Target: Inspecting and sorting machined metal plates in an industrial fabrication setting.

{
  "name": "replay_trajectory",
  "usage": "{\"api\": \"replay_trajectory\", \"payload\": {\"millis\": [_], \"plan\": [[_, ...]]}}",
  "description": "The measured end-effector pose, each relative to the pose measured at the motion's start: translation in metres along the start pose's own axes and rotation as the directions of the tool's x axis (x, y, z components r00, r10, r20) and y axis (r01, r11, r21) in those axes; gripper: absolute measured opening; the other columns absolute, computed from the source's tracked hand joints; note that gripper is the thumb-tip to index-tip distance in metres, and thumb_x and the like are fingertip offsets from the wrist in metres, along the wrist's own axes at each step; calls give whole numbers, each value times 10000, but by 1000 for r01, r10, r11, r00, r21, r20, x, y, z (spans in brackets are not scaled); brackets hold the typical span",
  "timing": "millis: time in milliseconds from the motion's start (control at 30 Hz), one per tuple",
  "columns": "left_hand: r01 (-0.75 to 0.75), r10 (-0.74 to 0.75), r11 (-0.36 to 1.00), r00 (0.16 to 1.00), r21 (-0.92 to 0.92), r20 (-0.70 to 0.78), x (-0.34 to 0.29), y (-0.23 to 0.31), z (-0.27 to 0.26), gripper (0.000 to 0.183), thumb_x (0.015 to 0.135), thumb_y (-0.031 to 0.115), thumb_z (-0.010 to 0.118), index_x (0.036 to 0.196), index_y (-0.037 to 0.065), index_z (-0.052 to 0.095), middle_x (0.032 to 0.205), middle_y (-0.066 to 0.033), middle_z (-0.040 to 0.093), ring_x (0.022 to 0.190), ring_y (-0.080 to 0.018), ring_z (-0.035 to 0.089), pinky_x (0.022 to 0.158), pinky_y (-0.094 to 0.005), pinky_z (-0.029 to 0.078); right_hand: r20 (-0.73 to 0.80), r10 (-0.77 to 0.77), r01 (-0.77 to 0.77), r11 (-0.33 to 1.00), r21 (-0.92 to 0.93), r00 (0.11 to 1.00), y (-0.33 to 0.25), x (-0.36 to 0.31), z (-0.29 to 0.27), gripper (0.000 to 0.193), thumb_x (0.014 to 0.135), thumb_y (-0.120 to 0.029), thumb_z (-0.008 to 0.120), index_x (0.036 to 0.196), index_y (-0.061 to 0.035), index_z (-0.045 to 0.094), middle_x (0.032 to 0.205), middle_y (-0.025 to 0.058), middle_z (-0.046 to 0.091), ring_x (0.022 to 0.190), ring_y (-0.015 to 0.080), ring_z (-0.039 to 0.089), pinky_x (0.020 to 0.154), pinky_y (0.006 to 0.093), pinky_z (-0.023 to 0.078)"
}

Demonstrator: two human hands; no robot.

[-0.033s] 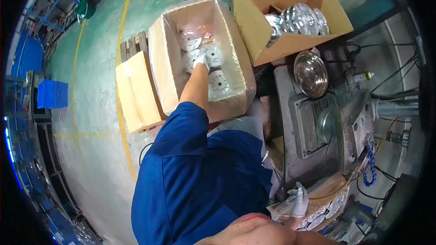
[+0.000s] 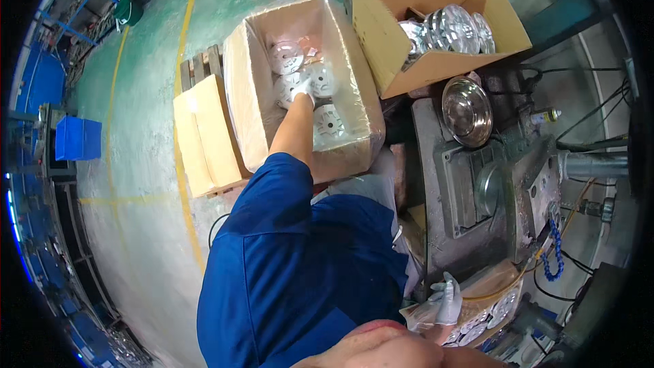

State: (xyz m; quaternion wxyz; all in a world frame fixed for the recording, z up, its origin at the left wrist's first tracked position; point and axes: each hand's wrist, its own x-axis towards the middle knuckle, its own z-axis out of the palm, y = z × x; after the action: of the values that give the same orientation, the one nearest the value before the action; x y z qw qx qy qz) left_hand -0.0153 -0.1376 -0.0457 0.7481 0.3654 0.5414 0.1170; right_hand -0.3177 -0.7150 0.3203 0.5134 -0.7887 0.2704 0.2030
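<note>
My left hand (image 2: 302, 88), in a white glove, reaches down into a large carton (image 2: 238, 88) lined with clear plastic. Its fingers close at the edge of a pale slotted metal disc (image 2: 286, 87); the fingertips blend into the bright metal. Around it lie further discs: one at the far left (image 2: 287, 58), one beside the hand (image 2: 321, 80) and one nearer (image 2: 329, 121). At the lower right, my gloved right hand (image 2: 447, 302) is raised with fingers apart and nothing seen in it. It hovers by a plastic-lined box (image 2: 511, 274) of several shiny metal parts.
Right of the carton, an open cardboard box (image 2: 381, 34) holds several shiny round pieces (image 2: 455, 29). A polished metal bowl (image 2: 466, 111) leans beside a grey machine (image 2: 470, 191) with hoses. A flattish closed carton (image 2: 208, 138) rests on a wooden pallet (image 2: 197, 68) at left.
</note>
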Motion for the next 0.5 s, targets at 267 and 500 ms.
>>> {"api": "replay_trajectory", "payload": {"millis": [267,500], "plan": [[-79,97,874,995,479,-13,-34,65,-32,439,811,375,666,1064,18,643,996,-136,649,827,-232,614,703,-359,499,137,-58,75,989,-125,989,0,23,-5,491,959,-366,471,1306,-19,451,879,99,637,569,86,550,523,212,470],[-214,142,973,853,88,502,-228,159,-75,311,846,240,668,1078,42,611,863,-29,655,594,-103,559,458,-236,407,93,-77,73,997,37,993,26,25,10,326,959,-166,465,1229,9,511,842,80,637,599,90,561,544,221,460]]}}
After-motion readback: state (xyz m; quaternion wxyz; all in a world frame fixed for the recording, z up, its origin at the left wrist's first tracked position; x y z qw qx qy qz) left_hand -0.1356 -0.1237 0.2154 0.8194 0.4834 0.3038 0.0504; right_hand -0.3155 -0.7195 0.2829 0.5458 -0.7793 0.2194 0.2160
